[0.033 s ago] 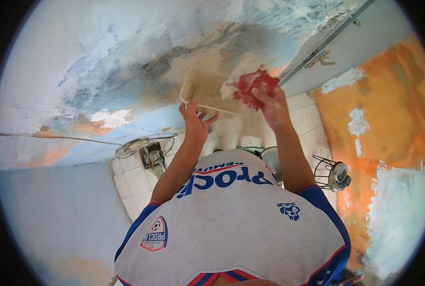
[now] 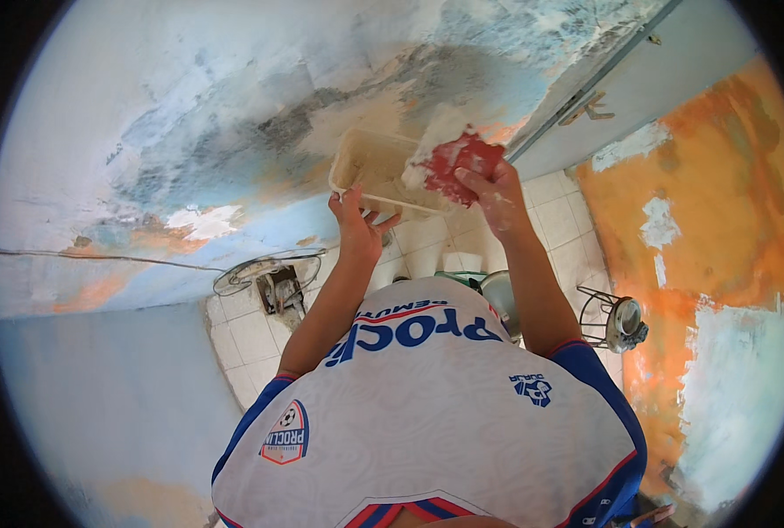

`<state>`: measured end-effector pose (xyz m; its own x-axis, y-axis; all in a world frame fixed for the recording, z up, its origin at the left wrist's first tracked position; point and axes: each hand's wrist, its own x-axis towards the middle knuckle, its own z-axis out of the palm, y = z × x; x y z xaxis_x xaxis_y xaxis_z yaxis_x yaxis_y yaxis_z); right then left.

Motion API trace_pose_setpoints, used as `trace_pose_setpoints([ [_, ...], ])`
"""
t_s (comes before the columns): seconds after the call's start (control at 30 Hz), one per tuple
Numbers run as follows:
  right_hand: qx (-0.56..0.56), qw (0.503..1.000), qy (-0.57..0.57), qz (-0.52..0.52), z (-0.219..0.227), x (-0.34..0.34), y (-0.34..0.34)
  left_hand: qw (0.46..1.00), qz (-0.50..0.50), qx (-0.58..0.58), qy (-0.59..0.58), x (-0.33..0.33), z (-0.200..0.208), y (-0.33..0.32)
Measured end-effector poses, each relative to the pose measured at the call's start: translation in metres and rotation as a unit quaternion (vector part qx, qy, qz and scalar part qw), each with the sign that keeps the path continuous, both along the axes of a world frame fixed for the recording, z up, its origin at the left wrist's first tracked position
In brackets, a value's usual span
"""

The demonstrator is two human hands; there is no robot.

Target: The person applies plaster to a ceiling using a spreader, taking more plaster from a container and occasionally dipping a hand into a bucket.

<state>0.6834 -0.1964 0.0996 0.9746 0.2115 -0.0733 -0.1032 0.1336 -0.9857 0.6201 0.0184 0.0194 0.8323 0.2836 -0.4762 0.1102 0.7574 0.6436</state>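
Note:
My left hand is closed on the near rim of a pale, rectangular plastic tub, its fingers reaching along and under the edge. Whitish paste coats the inside of the tub. In my right hand is a red plastic putty scraper, pinched between thumb and fingers. Wet white filler clings to the scraper's far and left edges and smears its face. The scraper's left side overlaps the right end of the tub; whether they touch I cannot tell.
A patchy, stained wall rises ahead. A panel with a handle and an orange wall stand to the right. On the tiled floor are a wire-ringed object at left and a metal stand at right. A cable runs along the left.
My right hand and the red putty scraper have shifted slightly left and nearer to me, and the scraper has turned a little. My left hand and the tub are almost unchanged.

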Motion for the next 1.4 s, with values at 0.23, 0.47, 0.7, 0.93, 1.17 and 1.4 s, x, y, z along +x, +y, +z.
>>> trace_pose_setpoints([
  [0.23,0.013,1.000,0.014,-0.016,0.004,0.001,-0.006,1.000,-0.008,0.014,-0.017,0.000,0.002,-0.006],
  [0.47,0.231,0.968,0.096,0.010,0.009,-0.006,-0.010,0.999,0.005,0.023,-0.030,-0.006,0.006,-0.005],
  [0.7,0.305,0.933,0.167,0.092,-0.006,-0.005,-0.007,0.999,0.033,-0.002,-0.016,-0.018,-0.003,-0.003],
  [0.93,0.219,0.965,0.132,0.063,-0.004,-0.008,-0.001,0.998,0.045,0.032,-0.006,-0.027,0.006,-0.003],
  [1.17,0.315,0.925,0.200,0.069,-0.016,-0.002,-0.009,0.999,0.040,0.008,0.004,-0.027,-0.003,0.002],
  [1.4,0.072,0.997,0.014,-0.012,-0.019,-0.014,-0.009,0.999,0.038,0.009,-0.002,-0.028,-0.005,-0.003],
])
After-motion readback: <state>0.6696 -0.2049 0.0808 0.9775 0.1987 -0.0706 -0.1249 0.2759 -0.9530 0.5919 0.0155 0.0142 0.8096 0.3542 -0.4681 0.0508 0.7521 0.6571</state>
